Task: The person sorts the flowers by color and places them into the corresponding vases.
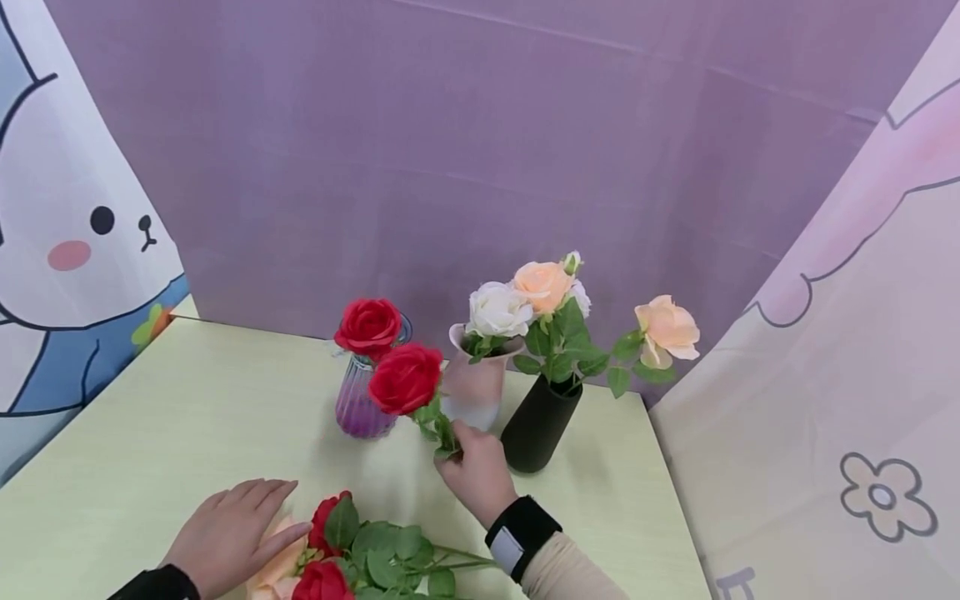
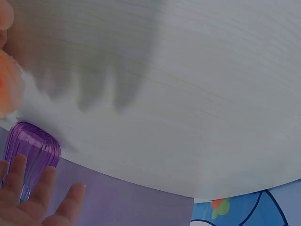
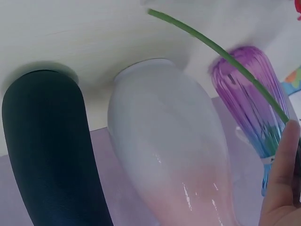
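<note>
Three vases stand at table [image 1: 187,417] far edge: purple vase [image 1: 363,404] holding one red rose, pink-white vase [image 1: 474,385] at its 3 o'clock, black vase [image 1: 538,422] further right. Right hand [image 1: 474,471] pinches stem of red rose [image 1: 405,379], bloom raised just before purple vase. Left hand [image 1: 228,533] flat, fingers straight, resting on loose flower bunch [image 1: 352,558] at table's 6 o'clock edge.

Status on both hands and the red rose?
Right hand pinches red rose stem, lifted beside purple vase. Left hand flat on peach rose. Pink vase close by.
</note>
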Action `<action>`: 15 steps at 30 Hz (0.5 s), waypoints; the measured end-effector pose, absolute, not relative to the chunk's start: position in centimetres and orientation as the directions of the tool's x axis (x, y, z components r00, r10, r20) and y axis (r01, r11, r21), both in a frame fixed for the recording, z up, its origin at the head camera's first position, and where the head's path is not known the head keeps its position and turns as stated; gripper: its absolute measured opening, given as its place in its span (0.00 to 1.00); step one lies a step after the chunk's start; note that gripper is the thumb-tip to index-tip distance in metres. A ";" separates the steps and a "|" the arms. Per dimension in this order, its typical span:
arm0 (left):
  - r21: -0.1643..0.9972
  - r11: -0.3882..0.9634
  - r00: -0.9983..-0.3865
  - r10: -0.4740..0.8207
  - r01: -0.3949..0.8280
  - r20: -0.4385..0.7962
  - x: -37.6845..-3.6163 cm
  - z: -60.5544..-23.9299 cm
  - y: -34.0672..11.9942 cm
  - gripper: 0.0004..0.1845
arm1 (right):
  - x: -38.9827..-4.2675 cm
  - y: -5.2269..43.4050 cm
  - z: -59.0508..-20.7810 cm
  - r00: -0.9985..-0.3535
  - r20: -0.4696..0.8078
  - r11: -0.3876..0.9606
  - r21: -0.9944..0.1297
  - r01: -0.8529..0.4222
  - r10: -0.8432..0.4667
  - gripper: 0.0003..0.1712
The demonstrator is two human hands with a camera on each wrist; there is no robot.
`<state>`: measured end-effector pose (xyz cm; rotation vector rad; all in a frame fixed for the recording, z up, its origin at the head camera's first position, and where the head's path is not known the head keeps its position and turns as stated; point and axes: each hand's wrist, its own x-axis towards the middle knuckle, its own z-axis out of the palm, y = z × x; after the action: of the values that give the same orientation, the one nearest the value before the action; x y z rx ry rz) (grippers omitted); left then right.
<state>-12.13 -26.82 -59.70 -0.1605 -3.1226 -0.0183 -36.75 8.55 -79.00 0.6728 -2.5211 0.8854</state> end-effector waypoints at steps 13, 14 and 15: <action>-0.031 0.994 -0.994 0.106 0.105 0.028 -11.9 -52.2 -24.6 0.49 | -37.2 9.8 -71.4 -0.743 0.645 0.553 -0.559 -0.618 -0.179 0.17; -0.043 0.993 -0.994 0.108 0.107 0.033 -12.1 -52.0 -24.7 0.49 | -37.1 10.0 -70.7 -0.742 0.648 0.539 -0.568 -0.621 -0.172 0.19; -0.051 0.993 -0.993 0.109 0.107 0.039 -12.8 -53.2 -25.6 0.49 | -37.0 10.1 -69.7 -0.738 0.654 0.514 -0.581 -0.630 -0.166 0.21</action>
<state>-12.84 -25.56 -53.18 -0.1678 -3.0946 0.0759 -36.99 10.14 -69.66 0.6490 -2.2295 1.1587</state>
